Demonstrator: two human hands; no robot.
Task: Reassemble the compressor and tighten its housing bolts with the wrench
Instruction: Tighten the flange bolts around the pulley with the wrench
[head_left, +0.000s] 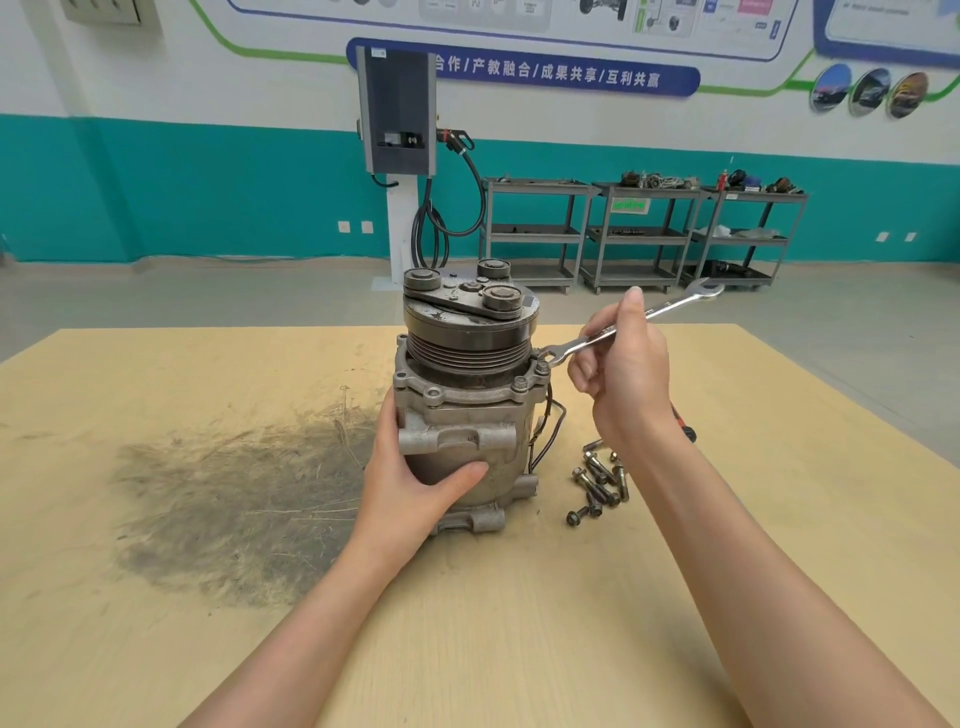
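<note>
The compressor (462, 400) stands upright on the tan wooden table (675, 571), pulley end up, with its black ribbed pulley (467, 343) and clutch plate on top. The left hand (410, 483) grips the lower housing from the left side, thumb curled across the front of the body and fingers wrapped behind it. The right hand (623, 364) holds a combination wrench (623, 322) by the middle of its shank, fingers curled round it and the thumb pointing up along it. The wrench slants up to the right; its lower end sits at a housing bolt (542, 367) on the right side of the flange, just under the pulley. A cluster of loose bolts (597, 486) lies on the table just right of the compressor's base, beneath the right forearm. A dark grimy smear (234, 499) stains the table to the left.
</note>
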